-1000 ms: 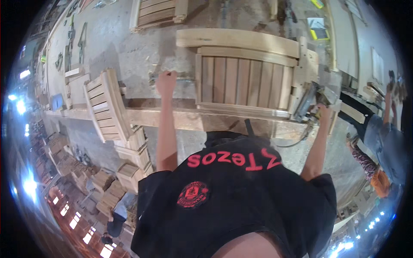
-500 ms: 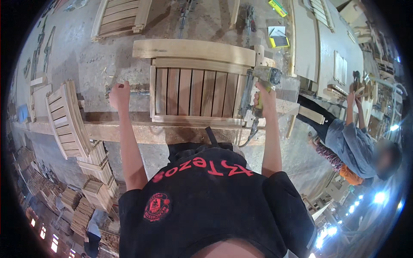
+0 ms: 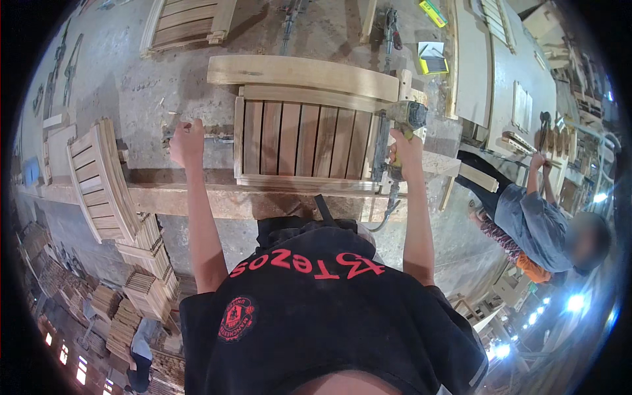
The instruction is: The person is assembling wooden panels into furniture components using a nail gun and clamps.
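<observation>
My right hand [image 3: 409, 153] is wrapped round the handle of a nail gun [image 3: 409, 114] with a dark head and greenish grip. The tool stands at the right end of a slatted wooden panel [image 3: 309, 138], its long magazine beside the panel's end rail. A hose [image 3: 388, 214] runs from the tool toward my body. Left of the panel, my left hand [image 3: 187, 143] is closed with curled fingers over a metal bar clamp [image 3: 220, 139]; what the fingers hold is hidden. A wide wooden board [image 3: 303, 74] lies along the panel's far side.
Slatted panels [image 3: 99, 181] are stacked at the left, and another panel [image 3: 187, 25] lies at the far side. More clamps [image 3: 288, 26] lie on the worktable. A yellow box [image 3: 433, 64] sits far right. A co-worker [image 3: 536, 217] in grey stands at the right.
The nail gun has tilted slightly in my right hand, its head now nearer the board's end. My left hand remains closed by the clamp. The whole view has shifted a little.
</observation>
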A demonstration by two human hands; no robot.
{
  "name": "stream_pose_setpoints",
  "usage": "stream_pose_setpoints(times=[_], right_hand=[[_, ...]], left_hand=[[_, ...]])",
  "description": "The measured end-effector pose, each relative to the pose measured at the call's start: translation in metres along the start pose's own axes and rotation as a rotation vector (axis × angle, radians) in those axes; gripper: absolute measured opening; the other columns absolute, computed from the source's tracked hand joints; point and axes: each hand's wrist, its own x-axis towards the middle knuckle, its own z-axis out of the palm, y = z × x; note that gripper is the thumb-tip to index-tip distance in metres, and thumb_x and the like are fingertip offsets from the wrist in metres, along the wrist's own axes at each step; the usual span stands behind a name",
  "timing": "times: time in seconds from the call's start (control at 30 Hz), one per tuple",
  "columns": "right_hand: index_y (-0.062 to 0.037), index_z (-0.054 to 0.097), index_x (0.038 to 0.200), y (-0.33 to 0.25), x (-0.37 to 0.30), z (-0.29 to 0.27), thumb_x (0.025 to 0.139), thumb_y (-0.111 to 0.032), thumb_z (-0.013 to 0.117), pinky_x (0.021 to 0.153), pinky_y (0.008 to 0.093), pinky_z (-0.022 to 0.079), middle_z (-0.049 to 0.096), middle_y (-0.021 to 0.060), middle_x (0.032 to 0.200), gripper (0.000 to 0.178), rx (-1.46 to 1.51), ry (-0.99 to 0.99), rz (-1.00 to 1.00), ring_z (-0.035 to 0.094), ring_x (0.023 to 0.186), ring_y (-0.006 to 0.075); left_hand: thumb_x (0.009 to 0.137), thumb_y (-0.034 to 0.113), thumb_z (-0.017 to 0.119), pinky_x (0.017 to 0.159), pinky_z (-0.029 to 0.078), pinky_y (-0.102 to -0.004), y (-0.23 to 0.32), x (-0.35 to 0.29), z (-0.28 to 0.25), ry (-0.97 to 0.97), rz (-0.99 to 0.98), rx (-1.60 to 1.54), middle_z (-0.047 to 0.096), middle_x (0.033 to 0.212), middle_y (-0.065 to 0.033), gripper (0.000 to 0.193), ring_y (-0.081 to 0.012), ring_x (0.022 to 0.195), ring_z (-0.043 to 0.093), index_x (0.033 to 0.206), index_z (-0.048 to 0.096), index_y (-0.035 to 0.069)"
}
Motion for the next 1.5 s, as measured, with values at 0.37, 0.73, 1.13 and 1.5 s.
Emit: stream_pose_setpoints(times=[0.37,0.73,1.13,1.5], right_hand=[[-0.0069,0.056,0.083,-0.018,-0.009,0.049,0.087,-0.017,0.067,0.039,0.0274,0.036,0.047,-0.0005,0.056,0.016,-0.061,-0.222,-0.032,0.044,0.042,0.0102],[-0.0022,0.056,0.083,-0.059,-0.023,0.155,0.088,-0.018,0.069,0.039,0.0269,0.035,0.049,0.0000,0.057,0.021,-0.340,-0.453,-0.246,0.046,0.043,0.0096],[-0.0014,0.058,0.084,-0.080,-0.038,0.235,0.085,-0.015,0.070,0.038,0.0288,0.036,0.053,0.0028,0.056,0.019,-0.414,-0.553,-0.327,0.047,0.040,0.0116],[0.0000,0.067,0.091,-0.003,-0.118,0.197,0.076,-0.018,0.075,0.055,0.0396,0.050,0.064,0.0106,0.064,0.025,-0.748,-0.650,-0.766,0.063,0.056,0.0264]], left_hand=[[0.083,0.042,0.065,0.070,0.053,-0.0412,-0.018,0.004,0.001,-0.072,0.131,-0.285,0.072,0.081,-0.0092,0.032,-0.0303,0.077,0.069,0.096,0.074,0.014],[0.083,0.027,0.065,0.058,0.050,-0.0429,-0.021,0.002,0.019,0.217,0.192,-0.507,0.065,0.065,-0.0093,0.015,-0.0333,0.062,0.064,0.082,0.071,0.013],[0.085,0.022,0.063,0.052,0.048,-0.0425,-0.020,-0.001,0.034,0.562,0.222,-0.480,0.062,0.057,-0.0098,0.009,-0.0309,0.054,0.063,0.081,0.064,0.015],[0.083,0.019,0.063,0.053,0.048,-0.0371,-0.017,0.001,0.029,0.603,0.214,-0.527,0.061,0.056,-0.0068,0.010,-0.0279,0.050,0.059,0.076,0.062,0.013]])
